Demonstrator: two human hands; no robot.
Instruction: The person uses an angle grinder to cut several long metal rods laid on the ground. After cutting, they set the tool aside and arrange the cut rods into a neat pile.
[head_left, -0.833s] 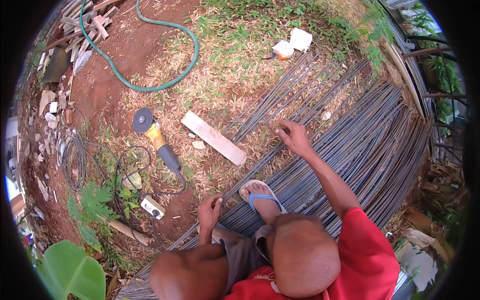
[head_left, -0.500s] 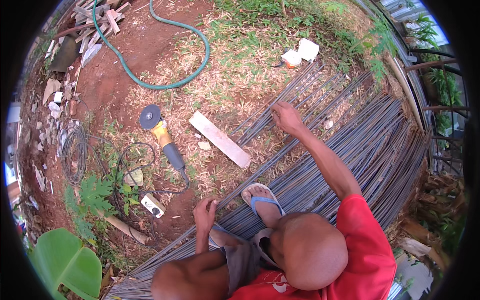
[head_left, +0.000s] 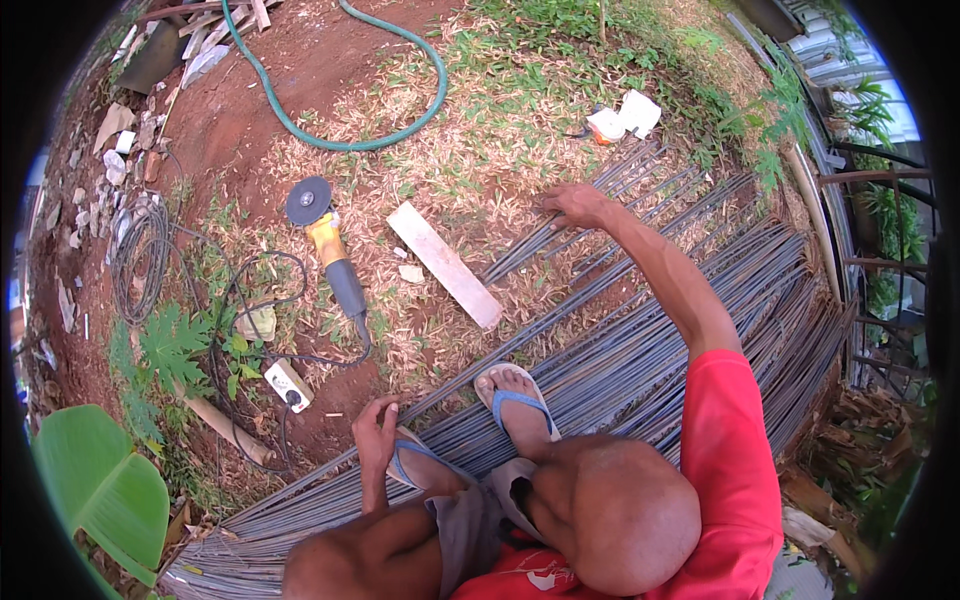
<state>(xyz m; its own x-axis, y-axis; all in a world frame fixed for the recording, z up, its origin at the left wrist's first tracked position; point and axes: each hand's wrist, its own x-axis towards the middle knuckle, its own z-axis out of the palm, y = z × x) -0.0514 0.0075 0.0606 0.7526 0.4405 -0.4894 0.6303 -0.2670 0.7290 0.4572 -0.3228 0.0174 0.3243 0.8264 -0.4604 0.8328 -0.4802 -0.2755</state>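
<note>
1. Metal rods (head_left: 520,258) lie in a small loose group under and just beside the right grip (head_left: 578,205). The main pile (head_left: 690,310) spreads below and right of that grip, on the body's side.
2. The right grip has its fingers bent downward over the small group; whether they close on a rod cannot be told from here. If not, it would help to bring the thumb round opposite the fingers before any lift.
3. The left grip (head_left: 376,435) has its fingers partly curled beside the pile's left edge; whether it pinches a rod cannot be told. A light hold there would probably guide best.
4. The rods lie nearly parallel and close together, so parting one from its neighbours before pulling should prevent snagging.
5. Drawing along the rod's length seems safer than across it, as long ends may swing.
6. The plank (head_left: 445,265) lies left of and below the right grip, and the angle grinder (head_left: 343,285) farther left, above the left grip. Rod ends are best kept off both.
7. A sandaled foot (head_left: 518,402) stands on the pile between the grips; steady weight matters, since rods could roll.
</note>
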